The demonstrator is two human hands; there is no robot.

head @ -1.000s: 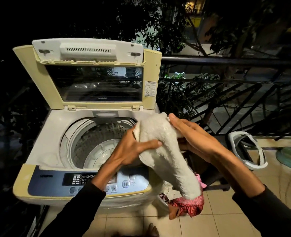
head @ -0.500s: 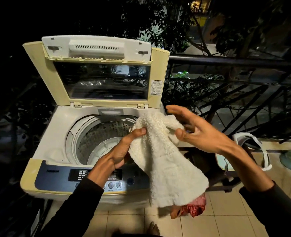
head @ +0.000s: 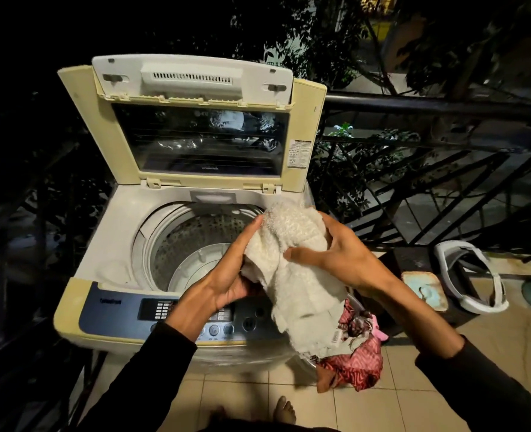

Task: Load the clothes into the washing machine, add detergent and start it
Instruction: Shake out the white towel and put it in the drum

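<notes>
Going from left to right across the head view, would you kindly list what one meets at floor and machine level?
Cream top-loading washing machine → white fluffy towel → red patterned cloth → pale blue square stool → white plastic basket.

Black long sleeves (head: 151, 378) to the wrists; hands (head: 223, 282) and foot (head: 284, 411) bare.

A home balcony at night: top-loading washing machine (head: 117, 244) on tiled floor (head: 367, 410), black iron railing (head: 429, 104) right, dark trees (head: 320, 42) beyond.
</notes>
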